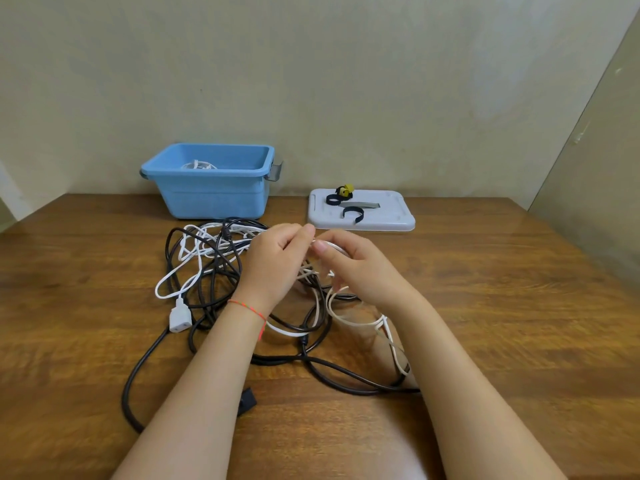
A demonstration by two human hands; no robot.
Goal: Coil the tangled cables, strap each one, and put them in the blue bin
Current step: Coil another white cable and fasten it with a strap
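Grey lid point(381, 220) with loose straps point(353, 215) sits right of the blue bin point(211, 195). Black cables point(207, 268) tangle under both wrists. Left hand point(277, 265) and right hand point(360, 268) each pinch the white cable point(349, 318) above the wooden tabletop point(502, 289), plain wall point(311, 81) behind.

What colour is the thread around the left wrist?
Red-orange. The thread circles the left wrist, seen best in the head view.
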